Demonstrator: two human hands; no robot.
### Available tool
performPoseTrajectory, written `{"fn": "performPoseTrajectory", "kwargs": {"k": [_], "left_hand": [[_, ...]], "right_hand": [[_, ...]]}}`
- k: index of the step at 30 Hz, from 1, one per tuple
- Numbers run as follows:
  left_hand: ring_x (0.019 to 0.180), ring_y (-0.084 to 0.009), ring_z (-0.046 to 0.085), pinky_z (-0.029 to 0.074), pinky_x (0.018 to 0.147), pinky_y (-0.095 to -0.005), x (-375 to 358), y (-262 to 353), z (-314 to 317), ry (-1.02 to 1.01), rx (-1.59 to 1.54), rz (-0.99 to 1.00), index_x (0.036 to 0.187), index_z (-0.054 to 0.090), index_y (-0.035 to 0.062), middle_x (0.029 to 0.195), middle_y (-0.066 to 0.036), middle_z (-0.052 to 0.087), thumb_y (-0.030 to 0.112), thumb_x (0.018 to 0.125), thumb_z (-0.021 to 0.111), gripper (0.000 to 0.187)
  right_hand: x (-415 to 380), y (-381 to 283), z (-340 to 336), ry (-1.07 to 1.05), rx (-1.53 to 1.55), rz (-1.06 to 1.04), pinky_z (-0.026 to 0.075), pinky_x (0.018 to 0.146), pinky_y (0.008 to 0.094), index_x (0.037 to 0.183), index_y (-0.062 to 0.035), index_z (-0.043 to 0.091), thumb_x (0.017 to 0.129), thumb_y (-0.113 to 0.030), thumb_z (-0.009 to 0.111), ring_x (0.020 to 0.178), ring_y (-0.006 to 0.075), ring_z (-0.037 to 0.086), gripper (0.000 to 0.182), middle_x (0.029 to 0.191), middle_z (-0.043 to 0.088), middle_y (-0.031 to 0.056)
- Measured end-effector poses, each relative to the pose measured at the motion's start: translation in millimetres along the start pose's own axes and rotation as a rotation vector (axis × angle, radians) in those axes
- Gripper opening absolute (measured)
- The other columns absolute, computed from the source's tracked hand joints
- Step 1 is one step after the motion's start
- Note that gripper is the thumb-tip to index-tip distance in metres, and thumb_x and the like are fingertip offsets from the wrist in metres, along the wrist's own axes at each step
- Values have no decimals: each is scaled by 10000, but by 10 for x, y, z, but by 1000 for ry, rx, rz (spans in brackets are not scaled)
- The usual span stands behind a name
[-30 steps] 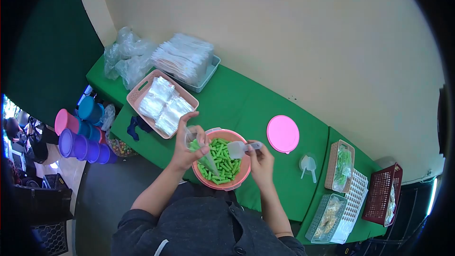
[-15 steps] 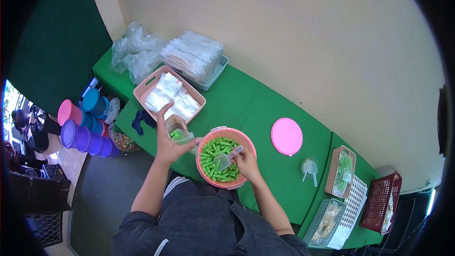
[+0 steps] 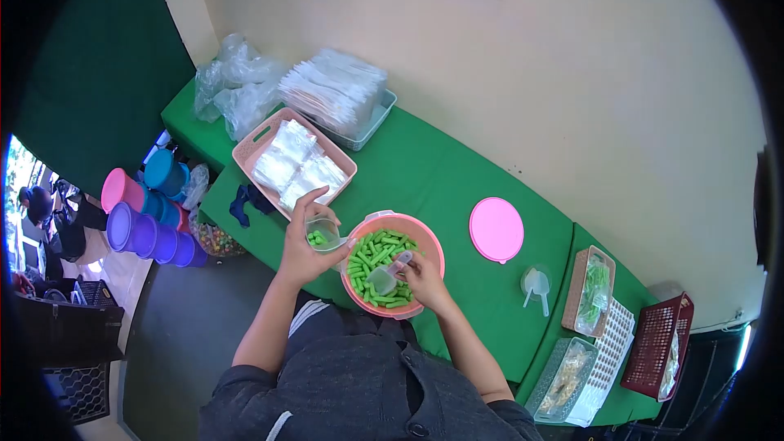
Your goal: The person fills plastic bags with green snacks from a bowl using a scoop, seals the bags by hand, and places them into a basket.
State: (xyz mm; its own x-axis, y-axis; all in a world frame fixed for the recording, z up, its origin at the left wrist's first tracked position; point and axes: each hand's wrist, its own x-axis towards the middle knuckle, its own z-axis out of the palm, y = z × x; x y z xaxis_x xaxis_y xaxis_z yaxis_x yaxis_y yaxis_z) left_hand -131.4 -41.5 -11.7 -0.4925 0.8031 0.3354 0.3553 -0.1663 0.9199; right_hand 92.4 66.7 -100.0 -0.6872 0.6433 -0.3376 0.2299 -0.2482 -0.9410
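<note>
My left hand [image 3: 302, 251] is wrapped round a small clear plastic cup [image 3: 323, 229] with a few green pieces in it, held at the left rim of a pink tub [image 3: 435, 245]. Many short green sticks [image 3: 377, 250] fill much of the tub. Over them, my right hand [image 3: 426, 284] grips the handle of a clear plastic scoop [image 3: 382, 280], whose bowl rests among the sticks. Just behind my left hand stands a pink basket [image 3: 253, 140] holding small clear plastic bags [image 3: 296, 155].
A round pink lid [image 3: 496, 230] lies right of the tub on the green-covered table [image 3: 433, 163]. Farther right are a cup with white spoons [image 3: 536, 282], a brown basket [image 3: 575, 294] and a dark red basket [image 3: 649, 351]. A stack of plastic packets [image 3: 335, 90] stands at the back.
My left hand has shifted slightly right with the cup, closer to the tub, and its fingers have curled more round it. The scoop stays in the tub.
</note>
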Motion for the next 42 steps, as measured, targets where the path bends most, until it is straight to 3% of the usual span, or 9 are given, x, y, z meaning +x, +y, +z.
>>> {"fn": "performPoseTrajectory", "kwargs": {"k": [4,9,13,16,19,24,32,34,42], "left_hand": [[831,-147,586,465,801,-310,-27,30,11,-8,-8,-27,1333,415,97,862,-48,580,108,663,828,787],[831,-149,588,469,789,-301,-86,2,-20,15,-7,-48,1314,433,93,872,-49,580,105,669,823,754],[836,-136,555,457,787,-290,-133,-39,-18,-8,-4,-65,1316,421,75,898,-44,560,81,664,824,767],[846,-144,576,469,796,-300,-136,-37,10,-8,-4,-71,1299,437,77,895,-50,576,90,674,817,732],[862,-155,598,479,812,-312,-125,-21,18,-9,4,-77,1284,450,79,895,-56,592,93,683,809,700],[875,-158,601,480,820,-314,-117,-14,18,-12,18,-86,1279,452,76,905,-59,597,100,687,810,692],[874,-157,600,479,818,-314,-76,20,46,-25,21,-82,1259,464,68,908,-57,599,106,693,811,664],[874,-156,600,480,817,-313,-77,-6,39,-22,16,-81,1254,466,68,911,-57,599,105,692,811,661],[880,-151,595,484,815,-312,-73,-18,20,-21,21,-117,1244,469,68,940,-62,602,95,692,810,649]], "right_hand": [[88,212,69,13,-233,-127,539,917,350,1167,52,517,982,-43,432,1023,220,628,224,1108,617,143],[45,100,-98,27,83,59,550,890,350,1158,38,524,992,-77,464,1058,210,612,211,1105,612,117],[38,230,73,108,20,-93,543,902,356,1149,38,526,993,-82,462,1059,211,613,207,1093,614,120],[-70,18,159,-50,-346,-215,533,927,354,1155,47,517,973,-9,420,1071,241,610,213,1137,597,139],[-69,17,86,-17,1,-94,534,926,353,1166,35,515,983,-44,435,1062,231,615,215,1124,607,128],[-29,132,13,-12,110,36,534,926,358,1196,27,503,1003,-106,449,1085,204,593,240,1129,601,123],[-214,2,286,-111,-336,-289,534,901,343,1140,38,527,968,-49,464,1022,241,632,202,1111,622,140],[-157,122,243,0,75,-128,527,917,351,1155,26,528,979,-55,452,1044,253,626,208,1126,618,138],[-83,212,72,117,557,136,472,1001,376,1222,34,477,1021,-131,388,1123,260,584,274,1178,579,170]]}}
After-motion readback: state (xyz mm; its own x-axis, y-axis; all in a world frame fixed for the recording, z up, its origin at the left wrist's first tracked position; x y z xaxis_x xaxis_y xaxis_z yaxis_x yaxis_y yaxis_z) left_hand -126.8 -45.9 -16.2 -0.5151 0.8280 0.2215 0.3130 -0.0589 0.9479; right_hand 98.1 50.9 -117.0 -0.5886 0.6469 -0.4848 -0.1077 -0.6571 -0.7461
